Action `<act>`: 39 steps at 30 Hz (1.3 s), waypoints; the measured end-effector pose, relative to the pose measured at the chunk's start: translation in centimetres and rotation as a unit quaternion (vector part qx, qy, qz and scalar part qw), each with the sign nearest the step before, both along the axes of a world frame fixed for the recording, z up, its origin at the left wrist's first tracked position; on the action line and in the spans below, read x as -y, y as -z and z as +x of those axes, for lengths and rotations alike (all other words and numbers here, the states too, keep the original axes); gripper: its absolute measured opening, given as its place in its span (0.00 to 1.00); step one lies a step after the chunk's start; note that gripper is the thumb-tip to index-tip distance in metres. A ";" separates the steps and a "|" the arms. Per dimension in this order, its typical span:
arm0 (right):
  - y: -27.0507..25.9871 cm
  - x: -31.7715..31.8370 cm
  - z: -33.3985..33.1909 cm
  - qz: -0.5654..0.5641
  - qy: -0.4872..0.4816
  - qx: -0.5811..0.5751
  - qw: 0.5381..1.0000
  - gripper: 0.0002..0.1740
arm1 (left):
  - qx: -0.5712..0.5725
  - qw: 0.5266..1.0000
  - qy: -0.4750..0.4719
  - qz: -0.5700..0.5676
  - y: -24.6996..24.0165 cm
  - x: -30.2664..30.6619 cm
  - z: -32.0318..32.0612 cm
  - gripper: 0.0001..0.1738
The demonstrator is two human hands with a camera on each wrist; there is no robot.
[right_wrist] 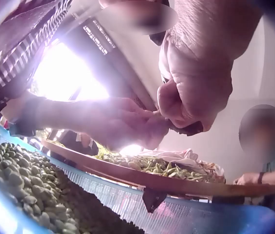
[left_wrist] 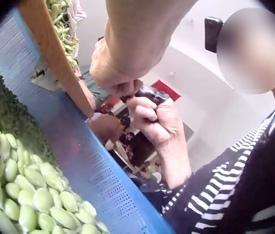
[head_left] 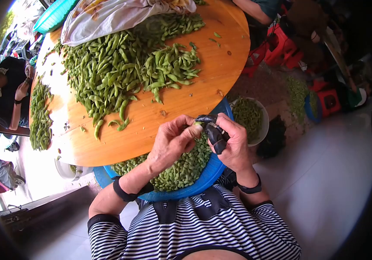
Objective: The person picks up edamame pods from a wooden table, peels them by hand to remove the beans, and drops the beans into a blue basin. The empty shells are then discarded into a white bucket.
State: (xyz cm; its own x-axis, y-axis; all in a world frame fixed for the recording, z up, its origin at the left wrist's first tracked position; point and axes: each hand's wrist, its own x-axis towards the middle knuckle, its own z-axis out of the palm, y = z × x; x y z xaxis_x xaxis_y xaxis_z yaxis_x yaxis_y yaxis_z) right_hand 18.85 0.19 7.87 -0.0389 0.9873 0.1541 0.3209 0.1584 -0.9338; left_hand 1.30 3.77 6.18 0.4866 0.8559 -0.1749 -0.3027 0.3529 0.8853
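Everything here can be placed by the blue basket, which sits against the person's lap with its far side under the edge of the wooden table. Both hands meet above the basket, toward its far right side, and the step in hand looks like opening a single green pod to get at its beans. The left hand pinches that pod between thumb and fingers, while the right hand has its fingers curled in against the pod's other end, apparently clamped on it too, with a glossy black covering seemingly worn on the digits; the pod itself is mostly hidden by the two grips. Inside the basket lies a deep bed of loose shelled beans, and beyond it on the table a large heap of unopened pods suggests that much remains to be done. The next move probably calls for splitting the seam and pushing the beans out with a thumb, keeping the hands over the basket so that nothing falls wide, and the husk may then belong in the white tub on the floor right of the basket
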 end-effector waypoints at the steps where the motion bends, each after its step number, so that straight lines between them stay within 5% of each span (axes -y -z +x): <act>1: 0.1 0.0 0.1 0.000 0.000 0.000 1.000 0.11 | -0.019 0.999 0.032 -0.026 -0.1 -0.4 -0.5 0.07; 7: 0.2 0.1 0.1 -0.125 0.000 -0.056 0.991 0.11 | -0.036 0.989 0.110 -0.095 -0.7 -1.5 -1.5 0.14; 9: -0.4 0.2 -0.7 0.064 0.033 0.109 0.991 0.12 | -0.005 0.987 0.087 -0.132 -0.6 -1.3 -1.0 0.13; 14: 0.0 1.0 -2.1 0.136 0.071 0.195 0.969 0.17 | 0.059 0.985 0.035 -0.156 0.0 -0.7 -0.4 0.10; 27: 0.6 0.6 -1.5 0.143 0.072 0.155 0.975 0.15 | 0.214 0.966 0.017 -0.142 2.4 0.4 0.8 0.05; 34: 0.8 0.4 -0.9 0.140 0.079 0.134 0.978 0.12 | 0.138 0.971 -0.013 -0.193 1.0 0.7 1.4 0.06; 39: 0.6 0.2 -1.0 0.138 0.074 0.106 0.982 0.09 | 0.224 0.958 0.037 -0.173 2.4 0.4 1.2 0.03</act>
